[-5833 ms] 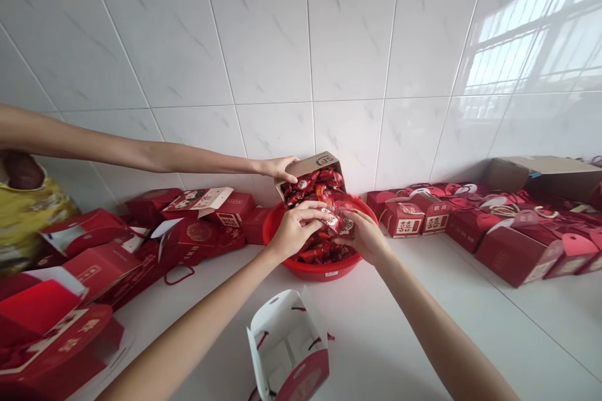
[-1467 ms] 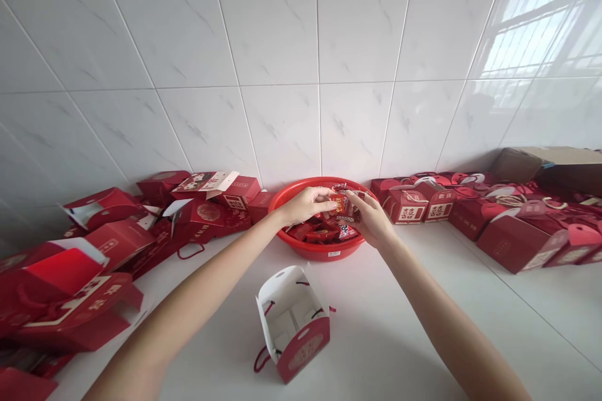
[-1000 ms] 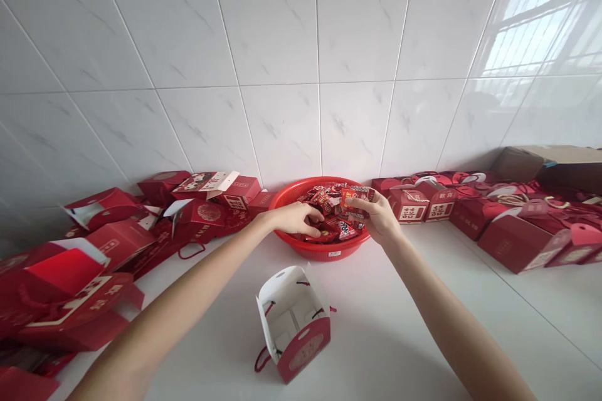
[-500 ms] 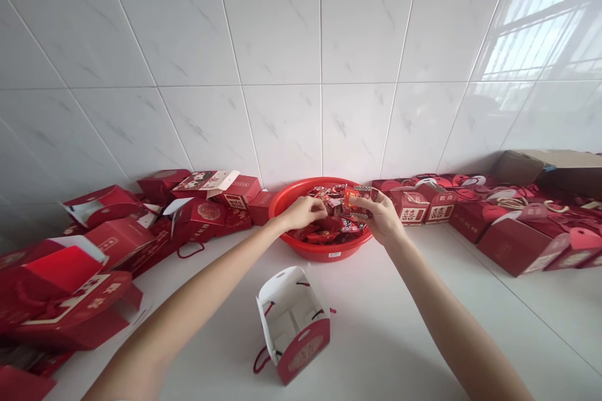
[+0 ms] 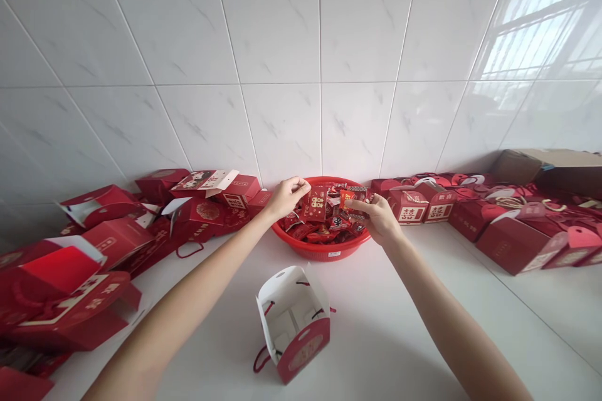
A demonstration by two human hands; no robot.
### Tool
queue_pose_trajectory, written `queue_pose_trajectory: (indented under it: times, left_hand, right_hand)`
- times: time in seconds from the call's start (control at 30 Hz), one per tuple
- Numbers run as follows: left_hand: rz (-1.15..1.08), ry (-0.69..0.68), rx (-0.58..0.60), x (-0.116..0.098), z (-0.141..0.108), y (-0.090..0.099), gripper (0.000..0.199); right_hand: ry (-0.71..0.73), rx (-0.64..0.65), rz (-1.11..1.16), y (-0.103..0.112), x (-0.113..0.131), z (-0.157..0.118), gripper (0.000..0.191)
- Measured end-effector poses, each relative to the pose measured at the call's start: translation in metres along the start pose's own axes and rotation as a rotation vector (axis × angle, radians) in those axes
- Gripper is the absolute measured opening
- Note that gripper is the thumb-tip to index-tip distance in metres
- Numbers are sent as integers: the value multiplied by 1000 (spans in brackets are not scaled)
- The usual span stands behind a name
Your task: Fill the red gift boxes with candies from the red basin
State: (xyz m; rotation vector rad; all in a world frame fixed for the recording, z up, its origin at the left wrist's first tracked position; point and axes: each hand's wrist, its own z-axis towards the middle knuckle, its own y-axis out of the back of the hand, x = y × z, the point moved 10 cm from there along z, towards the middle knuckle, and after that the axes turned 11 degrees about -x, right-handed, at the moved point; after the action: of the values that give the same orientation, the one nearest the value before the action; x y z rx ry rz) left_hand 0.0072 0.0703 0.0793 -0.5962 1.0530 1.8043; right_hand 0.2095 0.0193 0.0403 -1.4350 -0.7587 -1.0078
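A red plastic basket (image 5: 324, 253) full of red-wrapped candies (image 5: 324, 235) stands against the tiled wall. Over its left side, my left hand (image 5: 288, 198) pinches a dark red packet (image 5: 315, 203) with pale printed figures. My right hand (image 5: 380, 216), above the right side, has its thumb and fingers closed on small red wrapped packets (image 5: 348, 198), one with a bright orange-red front and one with a patterned edge. Nearer to me, an open gift box (image 5: 303, 351) with a white inside and dark red cord handles stands on the white surface.
Several red gift boxes (image 5: 120, 239) lie heaped on the left, some with open flaps. Rows of closed red boxes (image 5: 520, 241) stand on the right, with a brown cardboard box (image 5: 522, 166) behind them. The tiled wall (image 5: 282, 125) bounds the back.
My left hand has risen from among the candies and shifted left, now with the dark red packet in its fingers. My right hand stays nearly in place with its packets.
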Motion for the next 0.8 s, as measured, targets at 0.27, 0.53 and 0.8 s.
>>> queue_pose_trajectory:
  times: [0.27, 0.53, 0.8]
  left_hand:
    - [36, 29, -82, 6, 1, 15, 39]
    - [123, 99, -174, 19, 1, 23, 19]
    - [-75, 79, 147, -9, -20, -27, 30]
  right_hand:
    - [-25, 4, -12, -1, -3, -2, 34]
    - [-15, 18, -42, -2, -3, -2, 34]
    - [96, 94, -126, -9, -9, -1, 40]
